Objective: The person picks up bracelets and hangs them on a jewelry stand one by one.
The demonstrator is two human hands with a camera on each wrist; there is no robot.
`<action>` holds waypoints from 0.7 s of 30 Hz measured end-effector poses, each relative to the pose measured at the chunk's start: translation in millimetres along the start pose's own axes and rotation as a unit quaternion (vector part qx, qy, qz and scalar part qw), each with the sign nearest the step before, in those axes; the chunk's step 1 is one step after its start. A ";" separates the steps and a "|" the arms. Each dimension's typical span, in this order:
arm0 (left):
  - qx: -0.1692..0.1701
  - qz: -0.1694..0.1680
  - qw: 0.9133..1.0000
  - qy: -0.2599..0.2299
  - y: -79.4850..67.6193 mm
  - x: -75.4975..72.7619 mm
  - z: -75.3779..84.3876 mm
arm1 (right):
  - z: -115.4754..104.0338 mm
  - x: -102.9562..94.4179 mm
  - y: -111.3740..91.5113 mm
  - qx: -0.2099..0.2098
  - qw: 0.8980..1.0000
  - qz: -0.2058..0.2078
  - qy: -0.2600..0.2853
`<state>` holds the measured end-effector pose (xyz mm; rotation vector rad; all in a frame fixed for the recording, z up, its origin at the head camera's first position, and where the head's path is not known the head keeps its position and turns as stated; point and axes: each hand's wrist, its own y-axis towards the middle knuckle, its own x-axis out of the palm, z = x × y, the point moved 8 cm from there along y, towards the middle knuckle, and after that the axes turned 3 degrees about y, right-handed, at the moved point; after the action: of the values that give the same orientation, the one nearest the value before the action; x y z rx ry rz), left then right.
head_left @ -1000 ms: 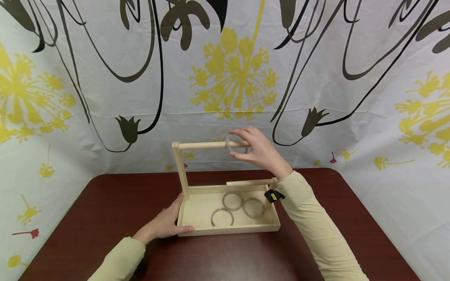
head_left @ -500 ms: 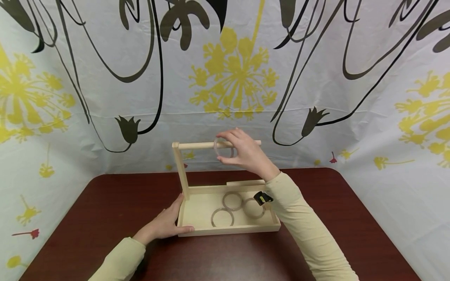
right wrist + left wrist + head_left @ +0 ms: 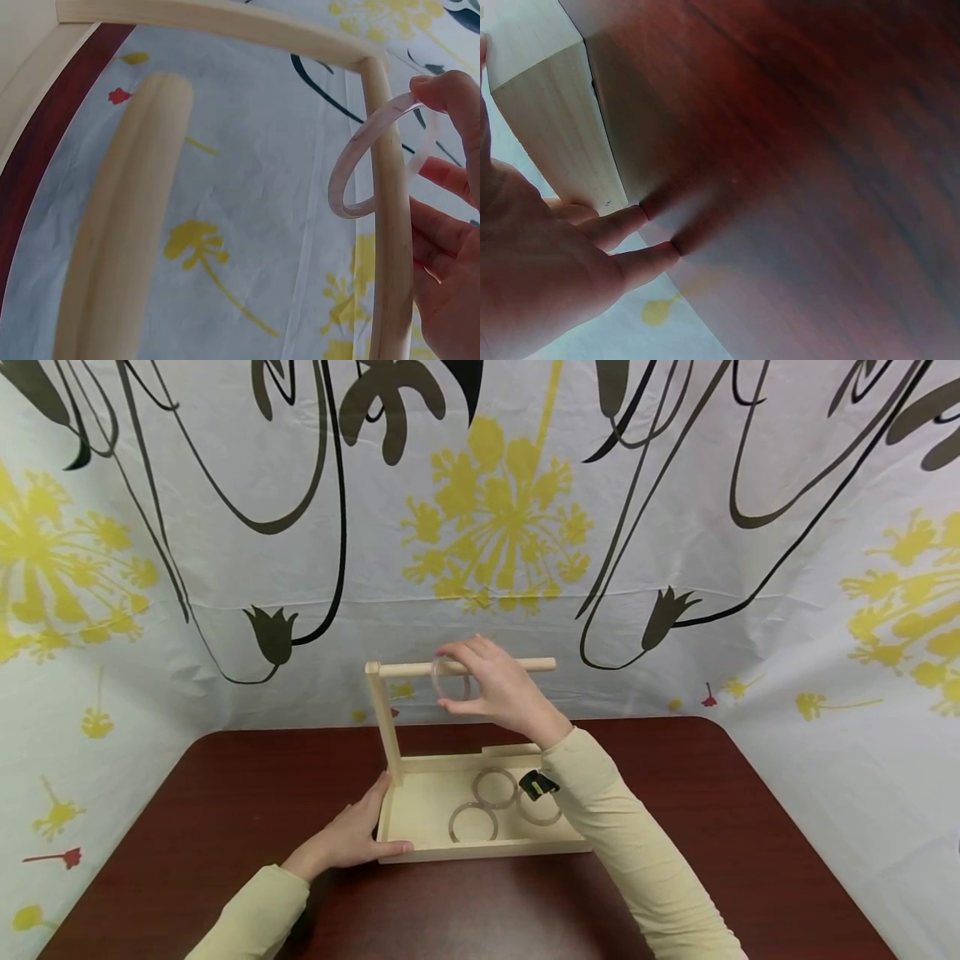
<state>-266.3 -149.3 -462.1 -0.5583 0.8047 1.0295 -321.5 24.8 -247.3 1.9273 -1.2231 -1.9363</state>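
My right hand [image 3: 498,689] pinches a pale translucent bangle [image 3: 343,169] between thumb and fingers. The bangle encircles the upper bar [image 3: 536,664] of a light wooden bangle stand [image 3: 423,789]. That bar's right end is free; its left end joins a tall post [image 3: 386,727]. At the stand's left end, my left hand [image 3: 348,835] holds the tray, thumb along the front wall, other fingers beside the end wall. Fingertips [image 3: 664,255] touch the table in the left wrist view. Three bangles lie in the tray, including a front bangle [image 3: 473,823]; my right forearm partly covers the rightmost.
A shorter lower bar [image 3: 131,217] crosses the near part of the right wrist view; in the head view my sleeve hides much of it. The stand rests on a dark red table [image 3: 247,802]. Patterned cloth [image 3: 480,560] hangs behind and at both sides.
My right hand has slid the bangle leftward along the upper bar, toward the tall post. The bar's free right end has come into view. My left hand and the stand stay put.
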 end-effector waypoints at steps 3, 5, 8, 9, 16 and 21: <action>-0.002 -0.003 1.000 0.001 0.2 0.6 -0.4 | -4.2 4.1 3.0 -0.001 1.000 -0.006 0.000; -0.003 -0.004 1.000 0.002 0.3 1.2 -0.8 | -6.4 6.2 4.8 -0.001 1.000 -0.007 0.002; -0.004 -0.006 1.000 0.002 0.7 1.4 -1.8 | -8.2 9.6 7.7 0.001 1.000 -0.010 0.004; -0.004 -0.006 1.000 0.002 0.8 1.3 -2.1 | -9.1 10.5 8.7 0.001 1.000 -0.011 0.005; -0.001 -0.007 1.000 -0.002 0.6 0.8 -1.5 | -13.6 16.9 13.9 0.004 1.000 -0.018 0.015; 0.004 -0.005 1.000 -0.006 0.7 0.3 0.4 | -13.5 21.6 13.3 0.012 1.000 -0.025 0.013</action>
<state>-266.7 -148.5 -462.2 -0.5487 0.7941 1.0205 -318.8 -3.1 -253.5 2.0070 -1.2067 -1.9223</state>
